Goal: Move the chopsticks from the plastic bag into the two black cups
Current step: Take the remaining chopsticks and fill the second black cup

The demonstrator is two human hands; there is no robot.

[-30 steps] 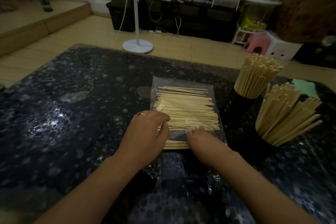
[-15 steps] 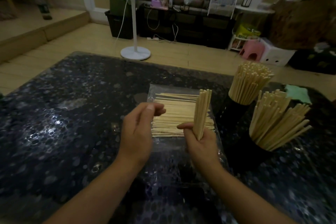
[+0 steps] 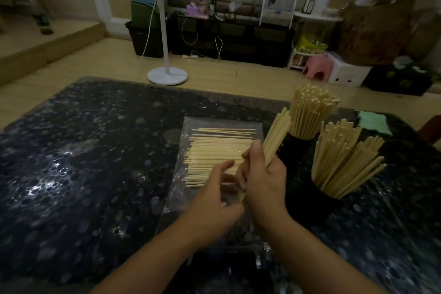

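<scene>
The right hand [image 3: 263, 181] clamps a chopstick bundle [image 3: 276, 137] upright, probably for the far black cup [image 3: 296, 142], while the left hand [image 3: 212, 196] hovers with fingers apart.

a clear plastic bag [image 3: 214, 126] lies flat on the dark counter, holding a layer of pale wooden chopsticks [image 3: 217, 150] that lie side by side, running left to right. a small bundle of chopsticks [image 3: 276, 136] is lifted out of it, tilted up and to the right, its top near the far black cup [image 3: 296, 142]. that cup is packed with upright chopsticks. the near black cup [image 3: 310, 200], just right of the bag, is also full, its chopsticks fanning out to the right.
</scene>
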